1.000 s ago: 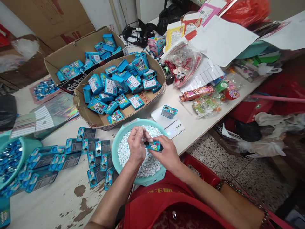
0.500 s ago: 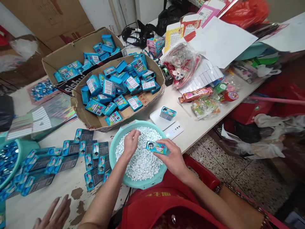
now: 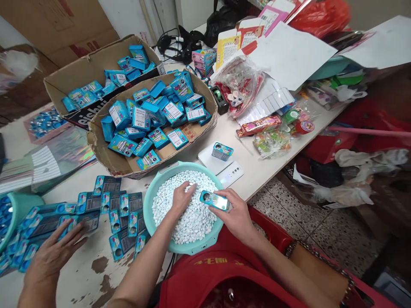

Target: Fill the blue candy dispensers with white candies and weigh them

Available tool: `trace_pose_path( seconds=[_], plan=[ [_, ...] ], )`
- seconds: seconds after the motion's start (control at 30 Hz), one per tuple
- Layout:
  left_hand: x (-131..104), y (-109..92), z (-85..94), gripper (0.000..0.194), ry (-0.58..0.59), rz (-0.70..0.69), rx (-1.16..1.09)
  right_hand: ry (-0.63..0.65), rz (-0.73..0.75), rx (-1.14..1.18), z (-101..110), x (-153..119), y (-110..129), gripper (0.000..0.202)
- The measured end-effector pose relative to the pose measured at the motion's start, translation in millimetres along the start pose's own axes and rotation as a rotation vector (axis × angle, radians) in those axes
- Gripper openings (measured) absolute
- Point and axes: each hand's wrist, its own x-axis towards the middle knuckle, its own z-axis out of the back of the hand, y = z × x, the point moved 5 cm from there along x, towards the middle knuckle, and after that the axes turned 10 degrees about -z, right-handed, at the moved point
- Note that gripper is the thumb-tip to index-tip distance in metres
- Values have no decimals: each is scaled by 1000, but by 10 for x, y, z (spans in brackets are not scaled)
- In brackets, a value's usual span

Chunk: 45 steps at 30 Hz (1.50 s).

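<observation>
My left hand is over the white candies in the round turquoise basin, its thumb and fingers pinched around a few candies. Just to its right, my right hand grips a small blue box by its end, above the basin's right side. A round hole shows in the box's upper face. Behind the basin, another blue box rests on a white scale. Several flat blue boxes lie left of the basin.
Two cardboard trays of blue boxes stand behind the basin. Another person's hand reaches over blue boxes at the left, near a turquoise tub of shiny blue pieces. Bagged sweets and papers cover the right back.
My left hand has moved slightly right over the candies. The held box has tilted and catches the light. The other person's hand has come up to the blue boxes at the left.
</observation>
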Motion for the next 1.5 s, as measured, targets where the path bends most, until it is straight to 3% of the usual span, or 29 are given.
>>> trace_pose_path(
  seconds=[0.13,0.23,0.33,0.43,0.53,0.7,1.27,1.5],
  plan=[
    [-67,-40,90,31,-73,298,-603,-3,1,-69,-8,9,-1,27],
    [-112,-343,181,25,-64,265,-933,0,54,-170,-73,11,86,25],
    [-177,-665,289,22,-118,127,-1066,25,121,-319,-220,14,191,23],
    [-250,-867,335,21,-201,-21,-1023,65,163,-423,-380,21,278,21],
    [-295,-937,348,19,-292,-100,-961,85,179,-431,-456,27,349,23],
    [-281,-951,385,16,-415,-86,-920,118,161,-389,-444,40,387,24],
    [-252,-1055,336,18,-366,-177,-765,116,134,-244,-372,75,352,25],
    [-224,-1069,332,15,-421,-193,-758,98,111,-185,-347,100,334,30]
  ],
)
